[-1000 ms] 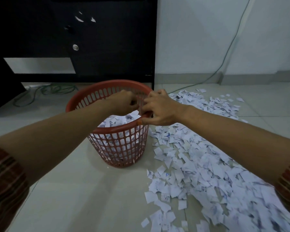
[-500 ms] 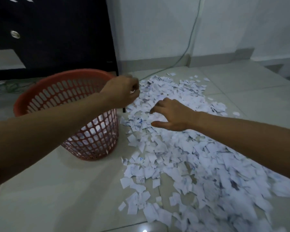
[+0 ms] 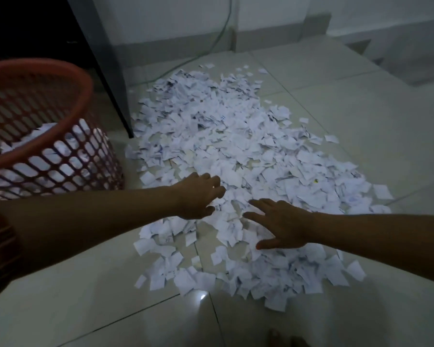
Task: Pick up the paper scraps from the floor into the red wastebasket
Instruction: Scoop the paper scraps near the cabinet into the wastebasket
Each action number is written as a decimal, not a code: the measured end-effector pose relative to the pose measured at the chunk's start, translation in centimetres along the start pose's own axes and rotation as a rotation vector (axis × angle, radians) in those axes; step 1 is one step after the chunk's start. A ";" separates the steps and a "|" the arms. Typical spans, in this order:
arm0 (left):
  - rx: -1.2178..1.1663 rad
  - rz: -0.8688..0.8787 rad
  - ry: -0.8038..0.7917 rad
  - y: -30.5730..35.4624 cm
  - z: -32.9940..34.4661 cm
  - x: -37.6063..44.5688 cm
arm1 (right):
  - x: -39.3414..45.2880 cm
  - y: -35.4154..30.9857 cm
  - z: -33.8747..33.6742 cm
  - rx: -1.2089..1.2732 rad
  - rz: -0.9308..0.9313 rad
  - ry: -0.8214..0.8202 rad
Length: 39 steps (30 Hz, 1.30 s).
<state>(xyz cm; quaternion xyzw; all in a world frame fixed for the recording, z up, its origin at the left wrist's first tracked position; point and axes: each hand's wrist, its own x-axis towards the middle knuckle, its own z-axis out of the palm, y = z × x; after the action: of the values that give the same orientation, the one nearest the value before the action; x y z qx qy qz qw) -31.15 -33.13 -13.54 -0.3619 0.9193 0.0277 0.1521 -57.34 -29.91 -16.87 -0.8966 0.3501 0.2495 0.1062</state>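
Both hands are spreading relaxed fingers over the paper scraps (image 3: 236,146), grasping nothing. The left hand (image 3: 198,196) and right hand (image 3: 281,224) are lying near each other. The red wastebasket (image 3: 35,121) is standing at far left.

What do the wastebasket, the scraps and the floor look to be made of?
Red wastebasket: probably moulded plastic, with a smooth rim and open lattice wall. Paper scraps: thin white paper, torn, some with ink marks. Floor: likely glazed ceramic tile, glossy, with grout lines and a light glint.

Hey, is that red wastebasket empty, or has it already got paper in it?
Partly filled. White scraps show through the mesh wall of the wastebasket and inside below its rim; it stands upright.
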 end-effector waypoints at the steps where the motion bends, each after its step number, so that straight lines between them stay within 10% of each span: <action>1: -0.005 0.016 0.014 0.7 0.6 0.8 | -0.6 0.3 0.9 0.001 0.009 -0.015; 15: -0.122 -0.052 0.173 4.7 5.7 5.0 | -0.7 0.1 8.1 0.053 -0.050 -0.042; 29: -0.375 -0.447 -0.080 0.6 9.0 -0.1 | 8.0 5.3 1.5 0.049 -0.192 0.297; 39: -0.453 -0.508 0.070 2.1 11.3 4.9 | 8.5 5.3 -0.5 0.081 -0.181 0.459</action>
<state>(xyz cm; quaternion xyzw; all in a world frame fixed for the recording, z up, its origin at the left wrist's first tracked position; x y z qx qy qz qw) -32.97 -32.98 -25.85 -0.6045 0.7751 0.1801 0.0381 -55.39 -38.84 -20.98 -0.9525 0.2929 0.0146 0.0819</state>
